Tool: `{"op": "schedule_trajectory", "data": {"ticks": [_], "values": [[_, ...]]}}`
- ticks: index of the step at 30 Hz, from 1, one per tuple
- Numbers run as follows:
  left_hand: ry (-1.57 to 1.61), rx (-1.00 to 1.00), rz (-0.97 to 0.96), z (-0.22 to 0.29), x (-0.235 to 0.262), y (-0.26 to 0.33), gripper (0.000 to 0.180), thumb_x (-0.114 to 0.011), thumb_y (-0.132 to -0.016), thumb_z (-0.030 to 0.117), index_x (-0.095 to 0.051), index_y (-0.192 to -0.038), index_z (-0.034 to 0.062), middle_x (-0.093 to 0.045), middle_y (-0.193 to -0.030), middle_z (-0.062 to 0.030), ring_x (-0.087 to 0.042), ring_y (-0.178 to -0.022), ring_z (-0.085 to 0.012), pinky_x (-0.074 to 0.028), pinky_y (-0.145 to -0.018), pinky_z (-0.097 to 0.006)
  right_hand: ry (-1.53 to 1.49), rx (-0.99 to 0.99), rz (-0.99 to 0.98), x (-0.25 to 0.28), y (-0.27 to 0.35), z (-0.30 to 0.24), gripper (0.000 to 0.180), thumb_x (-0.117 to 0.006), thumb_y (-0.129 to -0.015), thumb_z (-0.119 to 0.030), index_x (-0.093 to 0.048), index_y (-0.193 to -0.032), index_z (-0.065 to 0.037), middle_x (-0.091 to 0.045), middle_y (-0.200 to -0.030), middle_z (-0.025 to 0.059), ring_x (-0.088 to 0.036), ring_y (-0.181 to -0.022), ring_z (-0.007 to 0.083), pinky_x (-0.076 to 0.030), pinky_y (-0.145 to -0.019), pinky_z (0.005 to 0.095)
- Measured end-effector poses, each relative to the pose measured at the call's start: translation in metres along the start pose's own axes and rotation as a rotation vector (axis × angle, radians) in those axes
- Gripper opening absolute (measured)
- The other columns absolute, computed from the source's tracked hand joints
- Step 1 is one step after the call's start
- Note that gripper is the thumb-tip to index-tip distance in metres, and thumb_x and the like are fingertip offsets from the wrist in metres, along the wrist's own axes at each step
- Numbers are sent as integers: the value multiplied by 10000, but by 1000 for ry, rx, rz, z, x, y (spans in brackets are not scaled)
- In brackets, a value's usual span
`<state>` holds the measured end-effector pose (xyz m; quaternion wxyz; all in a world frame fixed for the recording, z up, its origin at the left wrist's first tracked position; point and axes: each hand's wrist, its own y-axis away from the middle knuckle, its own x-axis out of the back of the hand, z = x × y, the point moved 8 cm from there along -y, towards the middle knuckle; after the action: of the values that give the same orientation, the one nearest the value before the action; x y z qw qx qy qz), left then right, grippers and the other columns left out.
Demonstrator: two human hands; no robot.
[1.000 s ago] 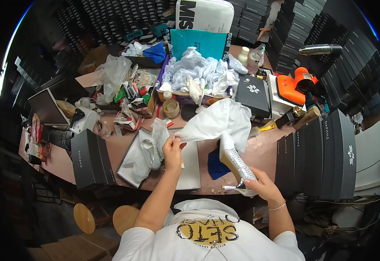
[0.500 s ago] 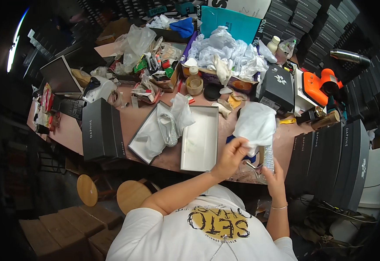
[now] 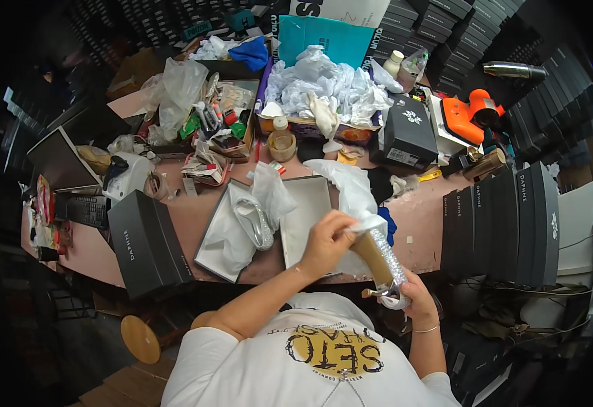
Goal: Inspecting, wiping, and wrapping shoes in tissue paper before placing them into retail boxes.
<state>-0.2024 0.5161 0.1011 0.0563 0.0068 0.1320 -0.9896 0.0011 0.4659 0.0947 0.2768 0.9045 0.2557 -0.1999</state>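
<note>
Glittering high-heeled shoe held just off the near edge of the pink table, right of the open shoebox; long axis steeply tilted, toe up toward the table, heel down toward the body. Left hand closed on white tissue paper at the toe; right hand clasped around the heel end. Stuffing or wrapping apparently under way; next, probably tucking paper snugly. Second shoe lying in that box.

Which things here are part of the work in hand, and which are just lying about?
In hand:
left hand on tissue paper
right hand holding glittery shoe
open shoebox with second shoe

Lying about:
orange tool
tape roll
laptop
closed black box
crumpled paper pile
</note>
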Motion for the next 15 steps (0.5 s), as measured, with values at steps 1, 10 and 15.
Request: {"op": "schedule_trajectory", "data": {"ticks": [1,10,15], "values": [[-36,-48,-61,25,-3,11,136,-636,-869,79,-636,-992,22,-582,-895,-30,-538,-679,-89,-437,-610,-221,-45,40,3,-9,-5,2,731,-656,-798,-337,-380,-1337,72,-579,-1174,132,-600,-1032,188,-490,-870,307],[58,-684,-440,97,-57,76,276,-679,-696,7,-642,-968,27,-563,-822,-47,-581,-636,-176,-472,-503,-277,-205,245,473,-10,-30,65,531,-581,-873,-322,-469,-1304,-34,-583,-1207,128,-565,-1109,215,-450,-948,378],[44,-389,-588,72,-57,91,250,-619,-745,19,-585,-992,42,-514,-820,-94,-575,-642,-280,-482,-554,-343,-108,318,459,-5,-38,51,507,-586,-859,-257,-480,-1300,-30,-580,-1213,139,-556,-1126,219,-438,-960,372]]}}
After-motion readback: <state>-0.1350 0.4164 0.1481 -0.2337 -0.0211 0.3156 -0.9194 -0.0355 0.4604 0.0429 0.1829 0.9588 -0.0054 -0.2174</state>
